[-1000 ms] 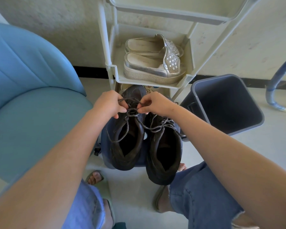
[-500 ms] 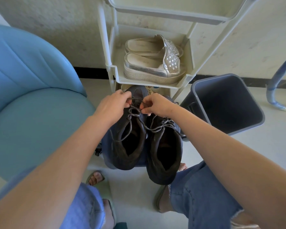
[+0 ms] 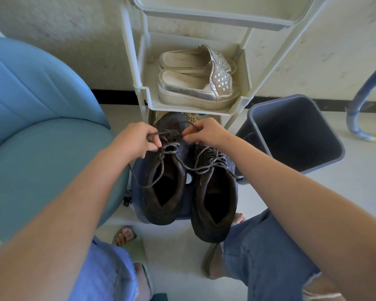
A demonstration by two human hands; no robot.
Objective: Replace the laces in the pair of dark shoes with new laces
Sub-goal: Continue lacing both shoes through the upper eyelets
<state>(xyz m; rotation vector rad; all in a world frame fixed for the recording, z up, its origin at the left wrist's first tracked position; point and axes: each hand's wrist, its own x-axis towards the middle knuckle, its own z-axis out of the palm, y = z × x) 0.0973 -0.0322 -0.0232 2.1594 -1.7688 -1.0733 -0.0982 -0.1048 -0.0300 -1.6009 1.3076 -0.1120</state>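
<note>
Two dark brown shoes stand side by side on a low blue stool [image 3: 188, 208], toes pointing away from me. The left shoe [image 3: 164, 183] has a grey speckled lace [image 3: 154, 181], loosened, with one end trailing off to the left. My left hand [image 3: 132, 141] pinches a strand of that lace near the top eyelets. My right hand [image 3: 206, 132] pinches the same lace from the other side, over the shoe's toe end. The right shoe [image 3: 214, 198] keeps its own lace [image 3: 208, 164] threaded and lying slack.
A blue padded chair [image 3: 41, 131] fills the left. A cream shoe rack [image 3: 237, 106] stands right behind the stool, with silver platform slippers [image 3: 195, 83] on its shelf. A grey bin [image 3: 291, 131] sits tilted at the right. My knees and sandalled feet are below.
My hands have drawn slightly apart, pulling the left shoe's lace taut between them. The shoes have stayed in place.
</note>
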